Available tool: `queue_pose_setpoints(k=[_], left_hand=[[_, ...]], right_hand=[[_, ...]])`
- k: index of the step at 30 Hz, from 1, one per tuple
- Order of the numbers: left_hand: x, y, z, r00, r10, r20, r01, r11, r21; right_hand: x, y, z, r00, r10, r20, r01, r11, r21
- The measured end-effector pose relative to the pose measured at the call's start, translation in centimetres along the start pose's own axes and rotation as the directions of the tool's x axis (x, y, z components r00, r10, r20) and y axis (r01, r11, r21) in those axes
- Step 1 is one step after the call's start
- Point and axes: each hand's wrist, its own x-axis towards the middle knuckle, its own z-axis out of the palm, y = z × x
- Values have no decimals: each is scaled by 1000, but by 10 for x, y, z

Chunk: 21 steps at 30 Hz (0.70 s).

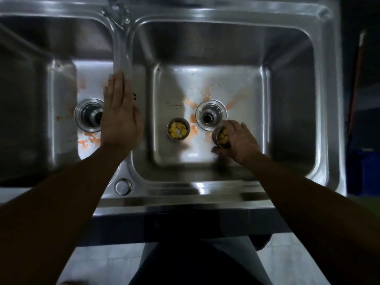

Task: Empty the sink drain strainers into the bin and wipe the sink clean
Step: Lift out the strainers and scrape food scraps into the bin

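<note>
A steel double sink (pixel 205 192) fills the view. In the right basin a metal strainer (pixel 178 129) full of yellow food bits stands left of the open drain (pixel 211 115). A second strainer (pixel 222 138), also holding yellow bits, is gripped by my right hand (pixel 239 139) just below and right of that drain. My left hand (pixel 120 116) lies flat, fingers straight, on the divider between the basins. The left basin's drain (pixel 88 115) is open, partly hidden by that hand. Orange smears mark both basin floors.
The tap (pixel 120 11) rises at the back over the divider. A round steel cap (pixel 123 186) sits on the front rim. A blue object (pixel 356 171) stands in the dark at the far right beside the sink. Pale floor tiles show below.
</note>
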Motion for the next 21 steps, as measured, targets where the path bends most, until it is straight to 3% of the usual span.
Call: queue_pose_setpoints(k=[6, 11, 14, 17, 21], left_hand=[[-2, 9, -4, 995, -63, 72, 46, 976, 213], [-27, 63, -4, 963, -114, 245, 79, 986, 148], [-55, 117, 7, 932, 3, 361, -13, 1000, 25], [-84, 164, 19, 886, 141, 442, -118, 990, -79], [-111, 203, 31, 866, 155, 475, -113, 987, -117]], right_hand=[[-38, -9, -25, 999, -31, -41, 33, 999, 37], [-66, 19, -55, 996, -46, -76, 45, 999, -17], [-79, 40, -78, 962, -81, -263, 81, 997, -8], [-82, 64, -102, 852, -112, -512, 119, 993, -18], [-77, 98, -144, 788, 27, -615, -14, 1000, 26]])
